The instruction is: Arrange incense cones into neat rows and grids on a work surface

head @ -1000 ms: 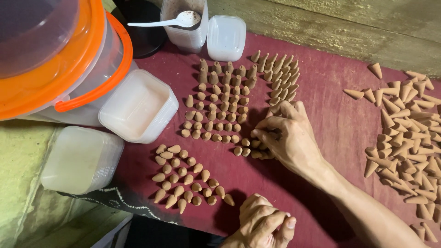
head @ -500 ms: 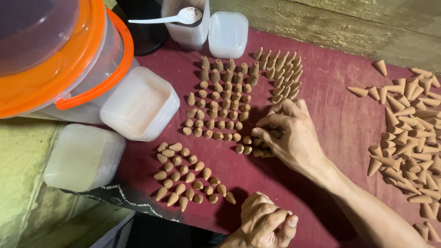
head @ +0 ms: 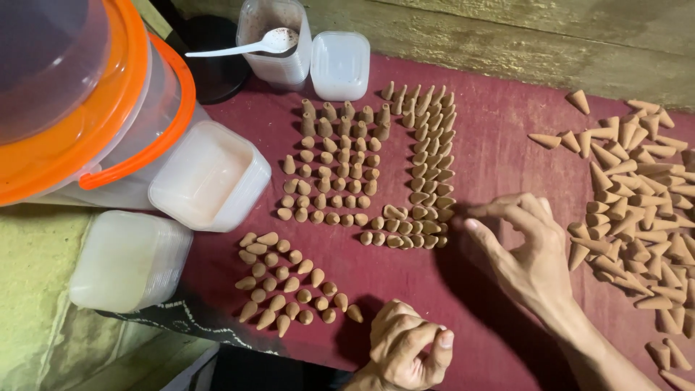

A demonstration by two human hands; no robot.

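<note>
Small brown cones stand in tidy rows [head: 337, 174] on a maroon cloth [head: 499, 145], with a tighter column of cones [head: 427, 159] just right of them. A separate cluster of cones [head: 289, 279] sits at the lower left. A loose pile of cones [head: 637, 210] lies on its side at the right. My right hand [head: 528, 253] hovers between the column and the loose pile, fingers apart and holding nothing. My left hand [head: 405, 347] rests as a closed fist at the bottom edge, near the lower cluster.
A clear bucket with an orange lid and handle [head: 72, 108] fills the upper left. Two square plastic tubs [head: 206, 177] [head: 127, 261] sit beside it. At the top stand a tub of brown powder [head: 274, 43] with a white spoon [head: 239, 47] and another square tub [head: 339, 65].
My right hand has lifted off the arranged cones and moved right toward the loose pile, uncovering the bottom rows. The left fist has stayed put.
</note>
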